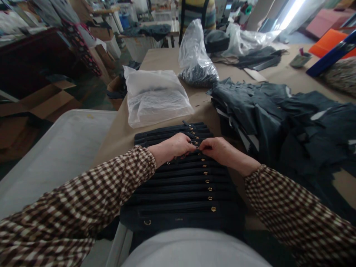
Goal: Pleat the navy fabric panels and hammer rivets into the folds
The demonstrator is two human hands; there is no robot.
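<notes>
Several dark zippered bags [178, 187] lie overlapped in a stack on the table, their zippers running in parallel rows. A small gold zipper pull [210, 189] sits near the right end of each lower row. My left hand [178, 144] is closed over the upper rows, fingertips pinched beside a gold piece. Something dark shows under its fingers, too hidden to name. My right hand [218, 147] meets it from the right, thumb and forefinger pinching at the same gold zipper pull. Dark strips [187, 124] hang on the pulls of the farthest rows. The nearest bag carries a gold ring [147, 222] at its left.
Beyond the bags lies a translucent plastic bag [158, 96], with a tied clear bag [198, 59] behind it. Dark cut pieces [267, 111] are heaped at the right. A white bin [72, 148] stands left of the table, near open cardboard boxes [41, 100].
</notes>
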